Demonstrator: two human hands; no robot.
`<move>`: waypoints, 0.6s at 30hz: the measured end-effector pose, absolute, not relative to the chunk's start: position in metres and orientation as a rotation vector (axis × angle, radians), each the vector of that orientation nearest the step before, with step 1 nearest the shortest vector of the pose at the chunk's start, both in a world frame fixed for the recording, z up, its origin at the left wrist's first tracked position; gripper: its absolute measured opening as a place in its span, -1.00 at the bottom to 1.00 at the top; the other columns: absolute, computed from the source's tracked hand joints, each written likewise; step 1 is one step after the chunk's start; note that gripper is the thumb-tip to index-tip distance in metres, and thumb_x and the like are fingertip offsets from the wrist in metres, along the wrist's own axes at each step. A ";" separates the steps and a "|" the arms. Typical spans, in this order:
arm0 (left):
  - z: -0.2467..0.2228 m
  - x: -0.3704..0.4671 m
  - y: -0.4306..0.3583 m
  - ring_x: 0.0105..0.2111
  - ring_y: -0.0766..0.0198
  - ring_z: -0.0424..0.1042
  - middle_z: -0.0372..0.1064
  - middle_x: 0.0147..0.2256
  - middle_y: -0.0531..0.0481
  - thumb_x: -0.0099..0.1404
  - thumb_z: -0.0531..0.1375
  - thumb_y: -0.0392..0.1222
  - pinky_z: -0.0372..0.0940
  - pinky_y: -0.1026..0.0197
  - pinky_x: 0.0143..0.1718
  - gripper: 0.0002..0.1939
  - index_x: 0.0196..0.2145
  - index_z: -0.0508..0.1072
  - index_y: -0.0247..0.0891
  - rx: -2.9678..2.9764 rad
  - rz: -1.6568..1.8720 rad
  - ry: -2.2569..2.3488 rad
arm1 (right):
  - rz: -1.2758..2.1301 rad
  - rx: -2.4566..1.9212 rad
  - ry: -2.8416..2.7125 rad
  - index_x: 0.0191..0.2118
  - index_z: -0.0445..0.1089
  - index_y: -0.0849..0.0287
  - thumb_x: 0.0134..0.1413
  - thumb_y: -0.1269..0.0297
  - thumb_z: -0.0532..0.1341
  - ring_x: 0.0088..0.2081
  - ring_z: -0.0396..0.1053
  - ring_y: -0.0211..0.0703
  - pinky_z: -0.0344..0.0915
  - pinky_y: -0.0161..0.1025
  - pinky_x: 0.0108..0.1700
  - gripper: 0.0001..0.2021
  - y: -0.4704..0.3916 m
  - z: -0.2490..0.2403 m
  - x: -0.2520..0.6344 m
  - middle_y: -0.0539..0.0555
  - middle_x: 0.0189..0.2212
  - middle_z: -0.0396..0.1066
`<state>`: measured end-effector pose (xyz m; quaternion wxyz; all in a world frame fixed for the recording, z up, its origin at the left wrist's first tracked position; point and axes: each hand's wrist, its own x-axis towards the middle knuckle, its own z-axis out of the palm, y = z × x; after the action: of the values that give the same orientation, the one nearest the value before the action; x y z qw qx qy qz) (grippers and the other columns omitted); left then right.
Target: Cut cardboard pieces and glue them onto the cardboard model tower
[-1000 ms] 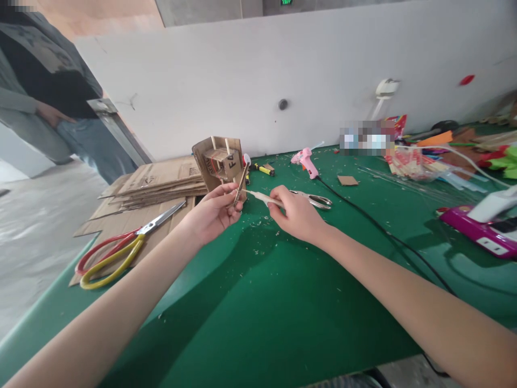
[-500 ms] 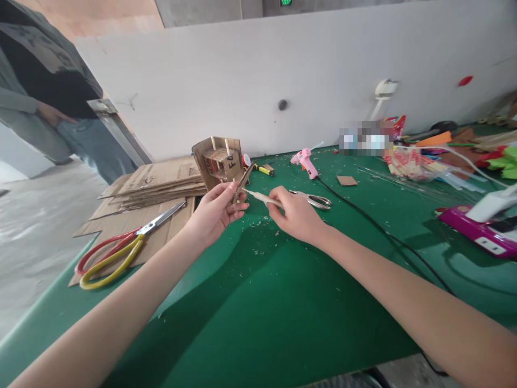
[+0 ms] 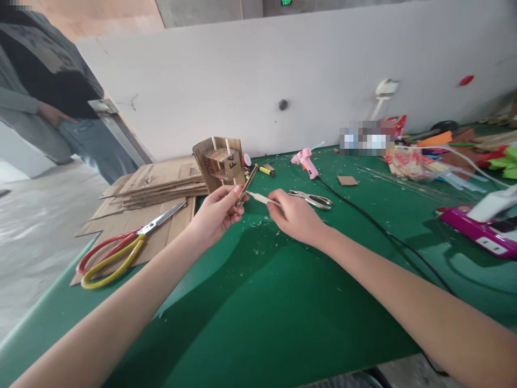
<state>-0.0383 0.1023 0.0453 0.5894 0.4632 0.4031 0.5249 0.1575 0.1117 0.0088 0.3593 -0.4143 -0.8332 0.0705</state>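
Observation:
My left hand (image 3: 220, 214) pinches a small piece of cardboard (image 3: 249, 182), turned nearly edge-on, between thumb and fingers. My right hand (image 3: 297, 215) is closed around a slim tool with a whitish handle (image 3: 260, 198). Its thin tip points left and meets or nearly meets the cardboard piece; whether it is an awl or a narrow blade is too small to tell. Just behind my left hand stands a cardboard construction (image 3: 220, 159) with pale sticks across its top. Metal pliers or a hole punch (image 3: 313, 199) lies beyond my right hand.
Red-and-yellow-handled scissors (image 3: 133, 237) rest on stacked cardboard (image 3: 161, 180) at left. A pink glue gun (image 3: 307, 161) trails a black cord across the green table (image 3: 258, 307). A purple power strip (image 3: 472, 231) and craft supplies lie right. A person (image 3: 52, 91) stands beyond the left edge.
The cardboard piece in my left hand has tilted more edge-on, and its upper end has shifted slightly right. My right hand has barely moved.

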 end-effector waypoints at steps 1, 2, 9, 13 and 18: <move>0.045 -0.038 0.102 -0.61 0.51 0.30 0.43 -0.39 0.00 0.14 0.33 -0.11 0.25 0.45 -0.64 -0.76 -0.32 0.42 -0.29 1.075 1.220 0.938 | 0.181 -1.072 -2.153 -0.22 0.21 0.17 0.28 0.23 -0.04 -0.54 0.21 -0.26 -0.01 -0.29 -0.46 -0.83 0.112 0.009 0.157 -0.03 -0.55 0.32; 0.045 -0.037 0.102 -0.61 0.51 0.29 0.43 -0.40 0.00 0.13 0.34 -0.11 0.24 0.46 -0.64 -0.76 -0.33 0.42 -0.29 1.073 1.219 0.936 | 0.182 -1.075 -2.160 -0.22 0.22 0.17 0.28 0.23 -0.04 -0.54 0.22 -0.25 -0.02 -0.29 -0.46 -0.83 0.111 0.009 0.157 -0.02 -0.54 0.32; 0.036 -0.034 0.101 -0.61 0.51 0.28 0.42 -0.39 0.01 0.10 0.35 -0.10 0.20 0.46 -0.65 -0.73 -0.31 0.42 -0.27 1.066 1.193 0.911 | 0.160 -1.092 -2.189 -0.18 0.27 0.19 0.30 0.24 -0.06 -0.54 0.22 -0.24 -0.05 -0.28 -0.48 -0.78 0.111 0.008 0.157 0.00 -0.55 0.34; 0.036 -0.033 0.099 -0.61 0.51 0.28 0.41 -0.40 0.01 0.11 0.35 -0.11 0.19 0.46 -0.65 -0.75 -0.32 0.41 -0.27 1.061 1.190 0.908 | 0.187 -1.079 -2.196 -0.17 0.27 0.20 0.31 0.25 -0.08 -0.53 0.24 -0.24 -0.04 -0.28 -0.48 -0.77 0.110 0.009 0.156 0.01 -0.53 0.35; 0.037 -0.033 0.100 -0.58 0.50 0.31 0.37 -0.43 0.06 0.09 0.36 -0.17 0.23 0.45 -0.61 -0.75 -0.29 0.43 -0.27 1.046 1.188 0.883 | 0.233 -1.093 -2.224 -0.13 0.27 0.19 0.32 0.21 -0.07 -0.48 0.30 -0.20 0.04 -0.28 -0.45 -0.76 0.110 0.011 0.156 0.05 -0.46 0.40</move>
<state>-0.0333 0.0998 0.0370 0.6170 0.4542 0.3833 0.5158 0.1564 0.1102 0.0109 0.3205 -0.4161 -0.8463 0.0888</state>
